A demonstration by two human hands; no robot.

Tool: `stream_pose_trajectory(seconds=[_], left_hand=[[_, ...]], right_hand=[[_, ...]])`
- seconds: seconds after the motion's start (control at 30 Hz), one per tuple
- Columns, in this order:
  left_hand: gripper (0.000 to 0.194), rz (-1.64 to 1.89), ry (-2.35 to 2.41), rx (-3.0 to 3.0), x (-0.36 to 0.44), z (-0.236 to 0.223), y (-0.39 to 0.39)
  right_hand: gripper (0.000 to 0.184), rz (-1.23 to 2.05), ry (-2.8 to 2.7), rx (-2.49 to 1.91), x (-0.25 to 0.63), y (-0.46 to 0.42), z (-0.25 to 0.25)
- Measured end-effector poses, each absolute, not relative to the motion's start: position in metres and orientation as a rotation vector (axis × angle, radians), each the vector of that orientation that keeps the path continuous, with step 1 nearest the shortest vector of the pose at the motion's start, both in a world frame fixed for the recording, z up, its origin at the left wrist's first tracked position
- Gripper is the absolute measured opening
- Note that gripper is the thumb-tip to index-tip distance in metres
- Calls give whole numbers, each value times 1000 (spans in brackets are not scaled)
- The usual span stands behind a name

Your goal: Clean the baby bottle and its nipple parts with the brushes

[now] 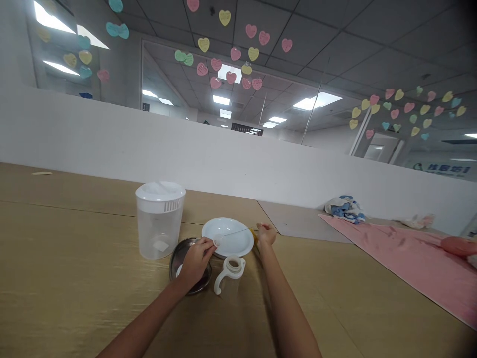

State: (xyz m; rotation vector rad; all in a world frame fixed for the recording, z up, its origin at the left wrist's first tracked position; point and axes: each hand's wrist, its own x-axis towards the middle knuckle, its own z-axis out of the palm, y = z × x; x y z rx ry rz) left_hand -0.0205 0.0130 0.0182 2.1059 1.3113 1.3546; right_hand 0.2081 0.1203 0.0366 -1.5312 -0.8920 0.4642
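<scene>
My left hand (197, 261) is closed in a pinch above the steel bowl (175, 256), its fingertips on a small whitish piece (215, 243) at the rim of the white dish (244, 242). From there a thin pale strand (235, 231) runs over the dish towards my right hand (266, 233). The right fingers are closed at the strand's far end; whether it is thread or a thin stick I cannot tell. Something yellow (255, 237) shows beside the right hand. A white ring-shaped piece with a curved handle (225, 273) stands in front of the dish.
A clear plastic container (158, 231) with a white lid stands left of the dish, a pale piece inside. At the right, a pink cloth (402, 248) covers the table (93, 278), with a blue-and-white cloth (345, 209) behind. A white wall (223, 164) borders the back.
</scene>
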Motion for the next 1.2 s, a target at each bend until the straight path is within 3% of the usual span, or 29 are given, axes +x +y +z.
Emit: stream_pose_trajectory(seconds=[0.13,0.33,0.63,0.83,0.93,1.1,1.2], left_hand=[[33,1382,1294,2078,-20,20,12],[33,1433,1276,2026,-21,21,13],[39,1471,1263,1892,-23,24,11],[37,1482,1260,1878,-32,25,13],[38,1540,1315,1870,-45,24,13],[37,1412,1411,2182,-70,14,5],[34,1260,1447,2457,-80,6,2]], right_hand=[[4,544,-1255,-1467,199,116,58],[29,1074,-2214,-1056,153,92,90],[21,874,-2438,-906,130,84,89],[17,951,-2328,-866,130,84,87],[16,920,-2270,-970,134,83,90],[31,699,-2380,-1287,141,81,95],[26,554,-2399,-1509,144,82,93]])
